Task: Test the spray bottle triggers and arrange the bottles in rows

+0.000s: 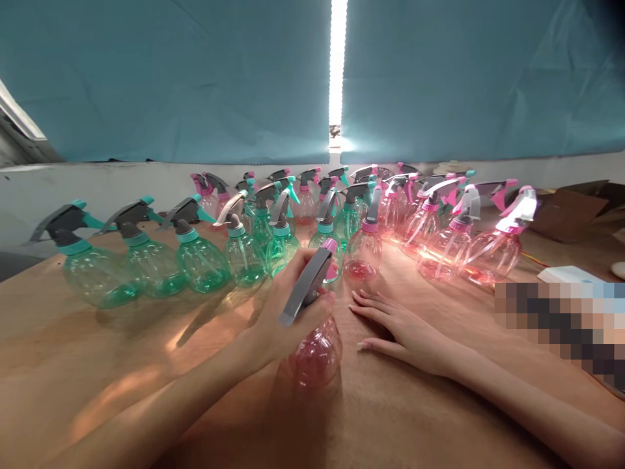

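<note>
My left hand is closed around the neck of a pink spray bottle, below its grey trigger head with a pink nozzle. The bottle stands nearly upright at the middle front of the table. To its right, my right hand lies palm down on the wood, fingers stretched out and holding nothing. Just beyond both hands stands another pink spray bottle with a grey head. Green spray bottles with turquoise collars, such as this green spray bottle, line up to the left.
Several more pink spray bottles stand at the right and in rows behind. A brown cardboard box sits at the far right, near a white box-shaped object. Teal sheeting hangs behind the wooden table, with a bright light strip between.
</note>
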Demonstrator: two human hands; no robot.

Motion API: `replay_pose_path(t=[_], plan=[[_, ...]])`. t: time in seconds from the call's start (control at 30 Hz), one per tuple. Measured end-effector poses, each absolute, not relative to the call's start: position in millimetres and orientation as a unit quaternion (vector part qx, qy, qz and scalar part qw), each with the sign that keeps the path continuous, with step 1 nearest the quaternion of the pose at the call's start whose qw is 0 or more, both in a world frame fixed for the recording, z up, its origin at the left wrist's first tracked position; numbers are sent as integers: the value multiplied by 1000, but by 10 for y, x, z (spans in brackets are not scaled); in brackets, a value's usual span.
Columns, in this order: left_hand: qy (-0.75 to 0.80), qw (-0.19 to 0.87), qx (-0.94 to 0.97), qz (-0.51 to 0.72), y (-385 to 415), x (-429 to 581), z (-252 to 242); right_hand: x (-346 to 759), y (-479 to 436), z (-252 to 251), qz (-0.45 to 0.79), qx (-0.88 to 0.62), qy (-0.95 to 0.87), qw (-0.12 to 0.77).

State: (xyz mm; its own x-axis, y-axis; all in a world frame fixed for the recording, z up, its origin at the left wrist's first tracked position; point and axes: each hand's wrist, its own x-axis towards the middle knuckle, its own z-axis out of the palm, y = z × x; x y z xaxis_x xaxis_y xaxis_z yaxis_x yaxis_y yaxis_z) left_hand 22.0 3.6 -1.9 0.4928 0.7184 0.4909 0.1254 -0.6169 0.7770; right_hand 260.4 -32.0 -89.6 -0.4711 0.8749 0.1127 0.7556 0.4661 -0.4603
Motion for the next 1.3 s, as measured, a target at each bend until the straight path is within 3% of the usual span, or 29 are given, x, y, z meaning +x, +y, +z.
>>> replay_pose_path(t=[1.3], plan=[[294, 321, 809, 395, 32, 218, 45, 2621, -320, -925, 172, -481, -840, 181]])
